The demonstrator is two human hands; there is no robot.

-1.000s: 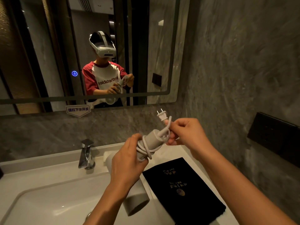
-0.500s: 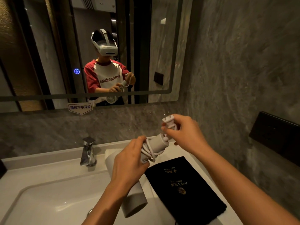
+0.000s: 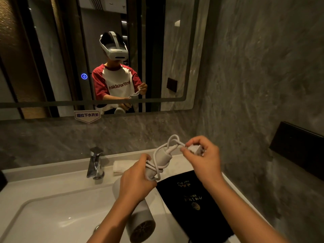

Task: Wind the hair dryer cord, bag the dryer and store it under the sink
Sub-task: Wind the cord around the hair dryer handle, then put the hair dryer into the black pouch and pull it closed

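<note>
**Nearly wound: cord looped round the dryer handle above the sink**

Now the hair dryer (image 3: 140, 223) hangs in mid-air over the right edge of the sink (image 3: 43, 216), its handle tilted up and to the right and its grilled barrel end pointing down toward the camera. White cord (image 3: 158, 168) is wrapped in a few turns around the handle, and a free loop stands up above the handle's top. The left hand (image 3: 135, 181) is closed around the lower handle, fingers over the wrapped turns. The right hand (image 3: 201, 158) is pinched shut on the cord's free end just right of the handle; a pale block inside its fingers is probably the plug, though the fingers cover most of it.

Below the hands, a black bag (image 3: 196, 207) with gold lettering lies flat on the white desk (image 3: 177, 165), just right of the basin. A folded white towel (image 3: 121, 166) sits on the desk behind the dryer, near the chrome faucet (image 3: 94, 163). Above, the mirror (image 3: 52, 50) reflects the person in a red-and-white shirt and a headset. A dark panel (image 3: 298, 146) is mounted on the grey stone wall to the right.
</note>
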